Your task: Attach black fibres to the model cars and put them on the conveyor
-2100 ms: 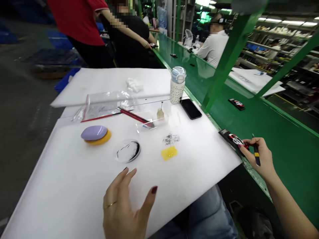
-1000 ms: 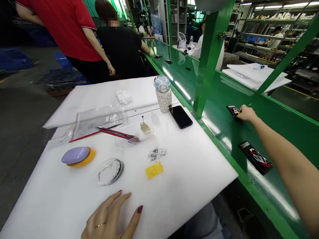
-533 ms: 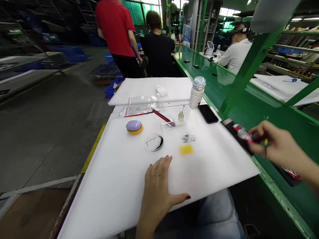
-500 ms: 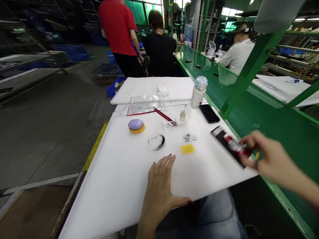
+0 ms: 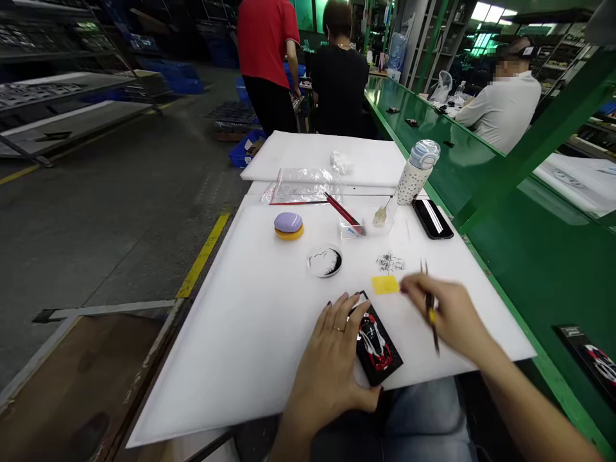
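Observation:
Under my left hand (image 5: 334, 350) is a toy model car (image 5: 375, 340), red, white and black on a black rectangular base. The base rests on the white table near its front edge. My left fingers lie along its far left side and the thumb is at its near end. My right hand (image 5: 445, 308) is closed on dark tweezers (image 5: 430, 305), their two thin tips pointing away from me. Its fingertips are by the right edge of a yellow pad (image 5: 385, 284). Beyond the pad lie scattered small black bits (image 5: 389, 262). A round dish (image 5: 325, 261) with black marks stands left of them.
A purple-and-yellow oval object (image 5: 289, 226), a clear tray (image 5: 351, 232) with red sticks, a small bottle (image 5: 380, 216), a phone (image 5: 433, 219) and a drink bottle (image 5: 417, 173) stand farther back. Another model car (image 5: 599, 362) is on the green bench (image 5: 553, 256). Several people are beyond.
My right hand has let go of the model car and moved left, now holding the tweezers upright. The car has come from the right to under my left hand. The view has shifted.

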The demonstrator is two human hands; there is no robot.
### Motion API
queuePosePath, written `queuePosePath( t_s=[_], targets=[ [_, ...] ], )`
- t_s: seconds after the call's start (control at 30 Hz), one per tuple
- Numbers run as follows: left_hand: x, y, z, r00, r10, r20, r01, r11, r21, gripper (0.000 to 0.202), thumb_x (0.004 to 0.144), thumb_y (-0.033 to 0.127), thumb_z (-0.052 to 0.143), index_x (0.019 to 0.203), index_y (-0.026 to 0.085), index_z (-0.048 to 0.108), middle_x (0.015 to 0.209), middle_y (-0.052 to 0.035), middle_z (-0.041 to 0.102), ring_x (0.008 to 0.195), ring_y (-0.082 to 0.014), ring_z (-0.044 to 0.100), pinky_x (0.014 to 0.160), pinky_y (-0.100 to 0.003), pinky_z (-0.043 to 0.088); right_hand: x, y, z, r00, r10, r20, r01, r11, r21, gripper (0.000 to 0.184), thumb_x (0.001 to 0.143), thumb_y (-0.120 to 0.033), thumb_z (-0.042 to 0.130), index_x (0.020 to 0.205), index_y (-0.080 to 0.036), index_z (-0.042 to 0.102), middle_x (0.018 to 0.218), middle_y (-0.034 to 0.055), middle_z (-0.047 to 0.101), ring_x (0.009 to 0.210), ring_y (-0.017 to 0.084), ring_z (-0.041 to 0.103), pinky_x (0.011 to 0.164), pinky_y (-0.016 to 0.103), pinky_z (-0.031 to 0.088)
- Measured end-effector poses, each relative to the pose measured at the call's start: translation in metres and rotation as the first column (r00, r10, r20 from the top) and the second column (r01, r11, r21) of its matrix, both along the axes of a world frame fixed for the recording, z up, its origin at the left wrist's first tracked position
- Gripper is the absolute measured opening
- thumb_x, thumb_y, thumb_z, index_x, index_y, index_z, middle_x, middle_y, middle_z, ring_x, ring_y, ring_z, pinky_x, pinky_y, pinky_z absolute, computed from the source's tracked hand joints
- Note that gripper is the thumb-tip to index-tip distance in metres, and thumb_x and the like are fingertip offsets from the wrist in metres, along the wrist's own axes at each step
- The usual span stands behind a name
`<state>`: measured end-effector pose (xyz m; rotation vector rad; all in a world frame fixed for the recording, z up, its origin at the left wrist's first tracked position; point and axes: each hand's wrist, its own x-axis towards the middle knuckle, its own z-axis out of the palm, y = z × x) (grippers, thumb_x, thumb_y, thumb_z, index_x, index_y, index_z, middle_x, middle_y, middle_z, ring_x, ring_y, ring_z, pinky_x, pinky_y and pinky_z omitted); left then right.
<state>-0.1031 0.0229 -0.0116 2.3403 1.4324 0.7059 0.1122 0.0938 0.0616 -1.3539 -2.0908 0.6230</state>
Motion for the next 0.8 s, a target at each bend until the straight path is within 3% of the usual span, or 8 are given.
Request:
queuePosePath(
  t_s=[0.13,0.27,0.43,0.57,0.63,0.7,0.73,0.8],
  targets=[
    [-0.002,-0.001,0.0,1.0,-0.013,-0.017,0.013,0.999,-0.052,0.14,0.049,0.045,0.092,0.157,0.024,0.008,0.163,-0.0188,0.038,0.155,-0.0482,0.02,0.121,-0.076,0.025,-0.007,0.1,0.013,0.948,-0.296,0.118,0.283,0.952,0.117,0.025,0.098,-0.033,0.053,0.094,-0.018,0.072,0.068,0.0052,0.071,0.063,0.021,0.066,0.07,0.033,0.049],
    [-0.003,0.0,-0.001,0.999,-0.008,-0.051,0.002,0.994,-0.111,0.156,0.037,0.056,0.098,0.158,0.027,0.005,0.165,-0.0164,0.037,0.155,-0.0515,0.018,0.118,-0.081,0.024,-0.032,0.158,0.009,0.927,-0.345,0.147,0.328,0.936,0.131,0.027,0.095,-0.04,0.062,0.092,-0.016,0.074,0.064,0.0044,0.065,0.066,0.02,0.061,0.073,0.035,0.045],
    [-0.002,0.001,0.003,0.997,0.01,-0.082,-0.022,0.989,-0.146,0.146,0.043,0.055,0.097,0.157,0.022,0.012,0.162,-0.0164,0.042,0.152,-0.047,0.03,0.123,-0.074,0.023,-0.038,0.157,0.031,0.923,-0.364,0.123,0.32,0.906,0.278,0.014,0.096,-0.027,0.057,0.087,-0.019,0.064,0.07,0.0018,0.06,0.07,0.016,0.053,0.075,0.034,0.039],
    [-0.003,0.002,0.007,0.993,0.004,-0.114,-0.019,0.991,-0.13,0.134,0.05,0.06,0.093,0.155,0.016,0.023,0.164,-0.0208,0.037,0.153,-0.0431,0.029,0.125,-0.068,0.021,-0.027,0.11,0.039,0.974,-0.142,-0.177,0.217,0.811,0.544,0.026,0.088,-0.021,0.061,0.069,-0.024,0.043,0.065,-0.0027,0.048,0.059,0.012,0.041,0.062,0.032,0.033],
    [-0.003,0.002,0.007,0.991,0.002,-0.131,-0.018,0.993,-0.119,0.131,0.05,0.066,0.09,0.154,0.013,0.029,0.166,-0.0241,0.03,0.154,-0.043,0.029,0.125,-0.066,0.022,-0.025,0.071,0.023,0.86,-0.016,-0.511,0.265,0.869,0.418,0.028,0.089,-0.024,0.06,0.07,-0.026,0.04,0.061,-0.005,0.043,0.051,0.011,0.037,0.053,0.03,0.029],
    [-0.003,0.003,0.007,0.989,0.002,-0.145,-0.019,0.994,-0.11,0.13,0.05,0.07,0.088,0.153,0.011,0.033,0.166,-0.0256,0.03,0.153,-0.0436,0.031,0.125,-0.066,0.023,-0.027,0.029,-0.002,0.626,-0.12,-0.77,0.199,0.98,0.009,0.026,0.087,-0.022,0.06,0.071,-0.025,0.041,0.055,-0.008,0.034,0.044,0.009,0.025,0.046,0.026,0.022],
    [-0.003,0.003,0.007,0.989,0.002,-0.15,-0.018,0.994,-0.104,0.13,0.05,0.071,0.087,0.152,0.01,0.034,0.165,-0.0255,0.031,0.152,-0.0439,0.032,0.124,-0.066,0.024,-0.029,0.011,-0.016,0.55,-0.231,-0.802,0.125,0.973,-0.194,0.027,0.087,-0.022,0.061,0.07,-0.025,0.041,0.052,-0.0088,0.03,0.044,0.009,0.022,0.044,0.025,0.02],
    [-0.003,0.003,0.007,0.988,0.007,-0.157,-0.022,0.996,-0.09,0.129,0.051,0.071,0.087,0.152,0.01,0.035,0.164,-0.0247,0.034,0.151,-0.0438,0.033,0.124,-0.065,0.025,-0.033,-0.017,-0.038,0.444,-0.406,-0.798,0.075,0.905,-0.419,0.03,0.085,-0.023,0.065,0.067,-0.024,0.041,0.05,-0.0095,0.027,0.044,0.008,0.019,0.043,0.023,0.019]
  ],
)
